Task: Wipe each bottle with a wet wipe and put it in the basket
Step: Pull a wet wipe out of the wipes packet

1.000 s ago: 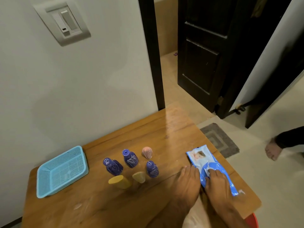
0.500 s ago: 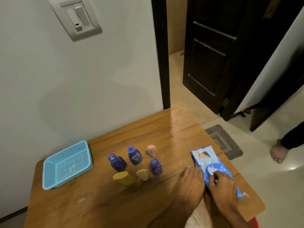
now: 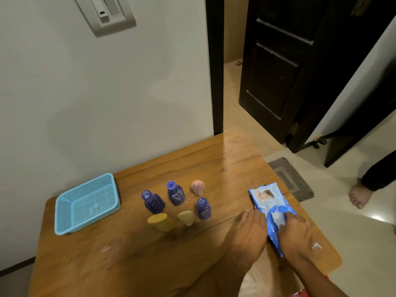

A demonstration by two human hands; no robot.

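Several small bottles stand grouped mid-table: three dark blue ones (image 3: 153, 201), (image 3: 175, 193), (image 3: 203, 209), a pink one (image 3: 197, 187), and two yellow ones (image 3: 160, 221), (image 3: 186, 218). A light blue mesh basket (image 3: 64, 211) sits to their left, with nothing in it. A blue wet wipe pack (image 3: 270, 206) lies at the table's right. My left hand (image 3: 250, 234) lies flat against the pack's left edge, fingers straight. My right hand (image 3: 296, 236) is on top of the pack, its fingers pinching a white wipe (image 3: 278, 219) at the pack's opening.
The wooden table (image 3: 214, 168) stands against a white wall. A small white scrap (image 3: 316, 246) lies near the table's right edge. To the right are a dark open door, a grey mat (image 3: 289, 179) and another person's bare foot (image 3: 357, 196) on the floor.
My right hand's fingers have closed on the wipe at the pack's opening and drawn a bit of it out. The left hand stays against the pack. The camera shifted slightly.
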